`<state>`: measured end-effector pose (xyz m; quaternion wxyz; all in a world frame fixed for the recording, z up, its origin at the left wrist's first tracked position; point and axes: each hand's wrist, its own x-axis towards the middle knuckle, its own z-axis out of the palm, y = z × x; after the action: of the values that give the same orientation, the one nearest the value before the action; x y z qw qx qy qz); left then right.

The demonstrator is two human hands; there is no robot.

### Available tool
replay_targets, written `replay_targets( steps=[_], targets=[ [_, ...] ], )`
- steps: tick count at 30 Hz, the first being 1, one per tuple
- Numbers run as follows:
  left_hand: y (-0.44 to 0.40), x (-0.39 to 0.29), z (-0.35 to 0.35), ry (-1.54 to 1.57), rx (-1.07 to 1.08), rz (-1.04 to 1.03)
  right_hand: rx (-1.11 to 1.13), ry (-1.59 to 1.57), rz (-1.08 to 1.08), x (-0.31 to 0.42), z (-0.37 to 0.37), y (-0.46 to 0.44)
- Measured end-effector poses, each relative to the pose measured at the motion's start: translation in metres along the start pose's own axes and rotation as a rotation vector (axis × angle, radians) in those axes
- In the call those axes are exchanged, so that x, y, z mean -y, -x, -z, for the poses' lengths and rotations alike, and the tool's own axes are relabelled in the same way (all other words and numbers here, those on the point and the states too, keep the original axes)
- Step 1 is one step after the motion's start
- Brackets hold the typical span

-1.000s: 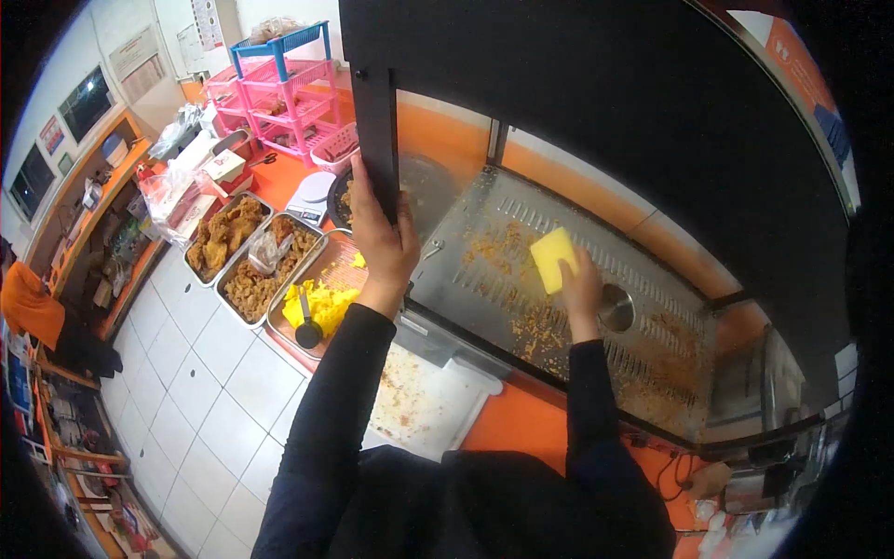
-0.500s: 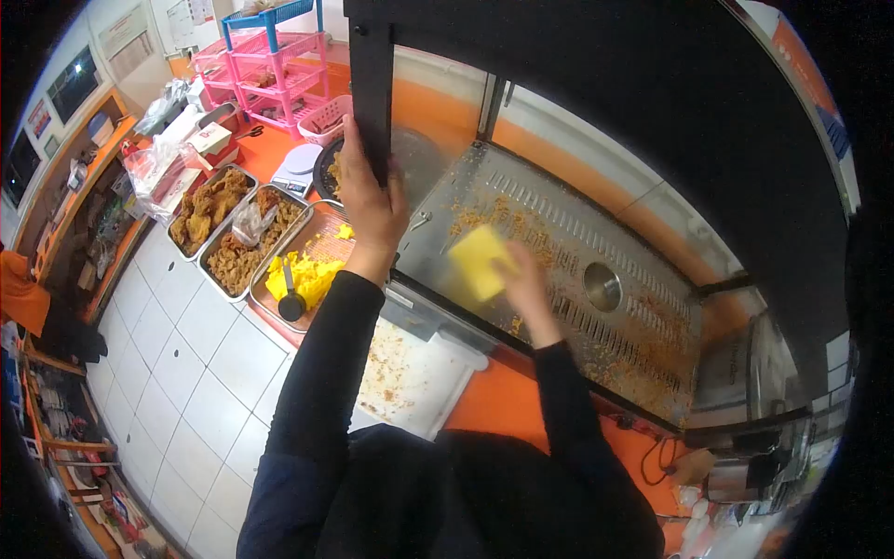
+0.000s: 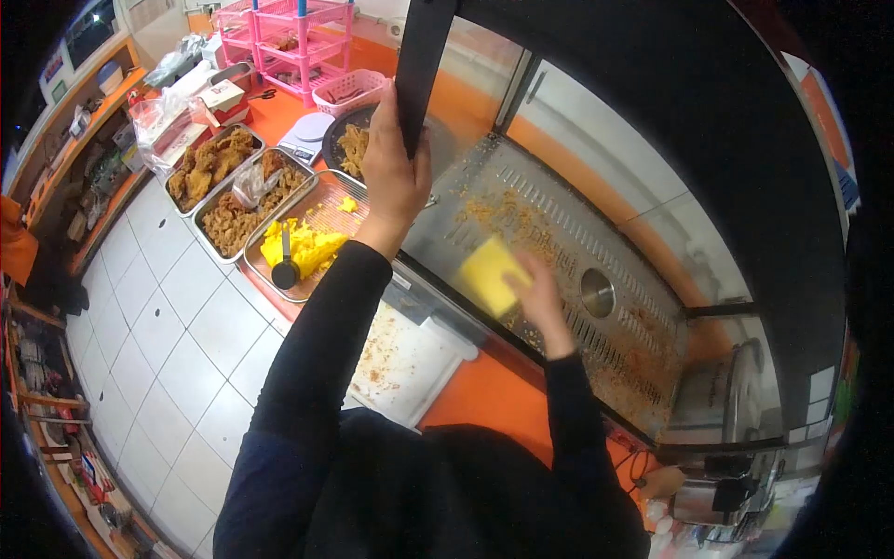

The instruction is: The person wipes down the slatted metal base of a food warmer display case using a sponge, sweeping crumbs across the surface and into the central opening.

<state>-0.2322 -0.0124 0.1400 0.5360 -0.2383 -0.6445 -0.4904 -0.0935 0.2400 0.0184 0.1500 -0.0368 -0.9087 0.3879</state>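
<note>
My left hand is wrapped around the black upright frame post of the display cabinet. Inside the cabinet, my right hand grips a yellow sponge, slightly blurred, over the front part of the slotted metal tray. Brown crumbs are scattered over the tray, and a round metal cup or hole lies to the right of my right hand.
Left of the cabinet stand trays of fried chicken and a tray with yellow food and a black scoop. Beyond are a scale and a pink rack. A crumb-covered white board lies in front.
The sponge in my right hand has moved left and toward the cabinet's front edge, most of it in the first half second. My left hand stays on the post while the view shifts.
</note>
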Motion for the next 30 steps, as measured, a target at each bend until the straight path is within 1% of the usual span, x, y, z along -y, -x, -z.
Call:
replay_targets(
  steps=[1, 4, 7, 10, 11, 12, 14, 17, 20, 21, 22, 23, 24, 25, 26, 28, 29, 30],
  targets=[
    [0.0, 0.001, -0.001, -0.003, -0.007, -0.009, 0.119, 0.034, -0.002, -0.006, 0.001, 0.018],
    [0.001, 0.001, -0.001, -0.004, -0.006, 0.013, 0.062, 0.181, -0.173, -0.025, 0.03, 0.037],
    [0.001, 0.004, -0.002, -0.004, 0.0, 0.001, -0.2, 0.098, -0.32, -0.031, 0.07, 0.036],
    [0.004, 0.006, -0.005, 0.04, -0.016, 0.015, -0.205, -0.09, -0.227, -0.026, 0.054, 0.045],
    [0.004, 0.005, -0.005, 0.032, -0.005, 0.034, -0.12, 0.054, -0.102, -0.028, 0.038, 0.052],
    [0.005, 0.004, -0.004, 0.025, 0.008, 0.052, 0.083, 0.076, -0.086, 0.004, 0.033, 0.058],
    [0.005, 0.004, -0.002, 0.011, 0.038, 0.083, 0.098, 0.269, -0.18, -0.014, 0.037, 0.054],
    [0.002, 0.002, -0.002, 0.001, 0.02, 0.043, -0.013, 0.339, -0.181, -0.053, 0.08, 0.04],
    [0.004, 0.005, -0.003, -0.026, 0.005, 0.018, -0.037, 0.151, -0.318, -0.01, 0.088, 0.021],
    [0.004, 0.006, -0.004, -0.033, 0.001, 0.006, -0.032, 0.084, -0.239, -0.008, 0.07, 0.019],
    [0.005, 0.005, -0.004, -0.016, 0.01, 0.028, -0.046, 0.185, -0.044, 0.008, 0.052, 0.019],
    [0.005, 0.003, -0.003, 0.001, 0.02, 0.052, -0.091, 0.211, 0.081, 0.018, 0.032, 0.016],
    [0.004, 0.001, -0.002, 0.018, 0.03, 0.074, -0.071, 0.132, 0.122, 0.02, 0.017, 0.014],
    [0.002, -0.001, -0.001, -0.006, 0.02, 0.046, 0.029, 0.188, 0.091, 0.017, 0.007, 0.009],
    [0.002, -0.001, -0.002, -0.014, 0.019, 0.035, 0.106, 0.194, 0.113, 0.013, 0.008, 0.007],
    [0.002, 0.001, -0.002, -0.034, 0.015, 0.012, 0.263, 0.205, 0.161, 0.006, 0.017, 0.003],
    [0.003, 0.002, -0.002, -0.023, 0.016, 0.021, 0.447, 0.166, 0.164, -0.028, 0.04, -0.003],
    [0.004, 0.002, -0.002, -0.013, 0.018, 0.029, 0.515, 0.246, 0.179, -0.045, 0.057, -0.002]
  ],
)
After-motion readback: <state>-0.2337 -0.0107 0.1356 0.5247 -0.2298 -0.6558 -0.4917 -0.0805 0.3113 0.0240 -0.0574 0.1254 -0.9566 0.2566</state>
